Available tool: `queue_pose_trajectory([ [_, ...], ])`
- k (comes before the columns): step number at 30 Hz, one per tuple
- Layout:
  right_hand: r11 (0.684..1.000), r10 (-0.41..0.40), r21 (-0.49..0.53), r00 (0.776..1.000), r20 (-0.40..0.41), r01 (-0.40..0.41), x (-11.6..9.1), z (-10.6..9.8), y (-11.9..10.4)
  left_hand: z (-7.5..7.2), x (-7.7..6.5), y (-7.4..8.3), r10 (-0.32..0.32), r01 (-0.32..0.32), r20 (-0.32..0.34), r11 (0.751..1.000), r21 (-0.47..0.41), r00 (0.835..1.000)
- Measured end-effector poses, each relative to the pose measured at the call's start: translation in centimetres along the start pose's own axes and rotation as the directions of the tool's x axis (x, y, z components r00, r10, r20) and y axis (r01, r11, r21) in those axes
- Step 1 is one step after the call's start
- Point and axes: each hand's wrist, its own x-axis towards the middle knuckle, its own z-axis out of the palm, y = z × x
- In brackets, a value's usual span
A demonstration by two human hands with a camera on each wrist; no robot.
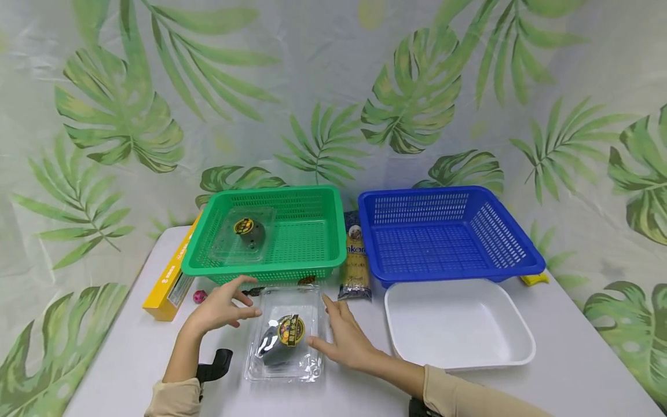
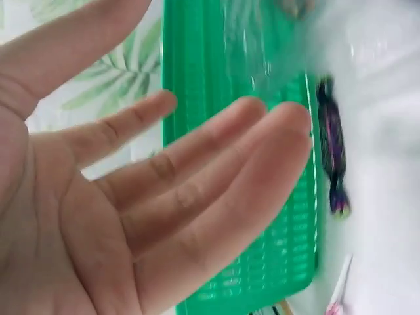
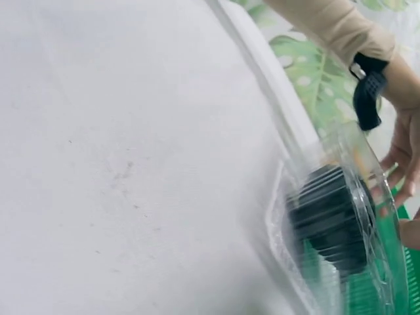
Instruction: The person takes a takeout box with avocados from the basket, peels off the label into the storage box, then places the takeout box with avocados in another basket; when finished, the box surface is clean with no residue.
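Observation:
A clear plastic clamshell box (image 1: 267, 370) lies on the table, with a round yellow-and-black label on its lid. Inside sits a dark ribbed object (image 3: 328, 216), whose kind I cannot tell. My left hand (image 1: 221, 307) hovers at the box's left side, fingers spread and loosely bent; its palm (image 2: 59, 230) is bare. At the box's right side is my right hand (image 1: 346, 339), its fingers extended along the edge and its thumb at the lid. Behind the box stands a green basket (image 1: 292, 272) holding a similar clear box (image 1: 221, 246).
A blue basket (image 1: 453, 272) stands back right, with a white tray (image 1: 458, 324) before it. Between the baskets lies a pasta bag (image 1: 356, 266). At left are a yellow box (image 1: 169, 284) and a pink round sweet (image 1: 200, 296). A dark wrapped candy (image 2: 333, 138) lies beside the green basket.

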Motion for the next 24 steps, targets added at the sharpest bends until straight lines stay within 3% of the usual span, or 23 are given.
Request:
queue_pose_trajectory([
  [4, 0.994, -0.07, -0.088, 0.997, -0.016, 0.069, 0.4, -0.2, -0.2, 1.4, -0.5, 0.0, -0.046, 0.047, 0.015, 0.998, -0.045, 0.999],
  [11, 0.968, -0.108, -0.22, 0.992, 0.059, 0.119, 1.6, -1.2, -0.9, 2.6, -0.7, -1.4, -0.079, 0.105, 0.117, 0.967, -0.233, 0.99],
  [18, 0.932, -0.139, -0.318, 0.982, 0.131, 0.175, 4.1, -1.6, -2.2, 3.0, -1.0, -2.0, -0.095, 0.122, 0.114, 0.957, -0.263, 0.989],
  [21, 0.903, -0.142, -0.383, 0.976, 0.167, 0.197, 4.9, -1.0, -2.5, 3.2, -1.1, -2.1, -0.108, 0.137, 0.119, 0.953, -0.271, 0.987],
  [24, 0.854, -0.148, -0.468, 0.968, 0.201, 0.227, 5.2, -0.3, -2.7, 3.3, -1.1, -2.2, -0.111, 0.141, 0.121, 0.949, -0.28, 0.986],
])
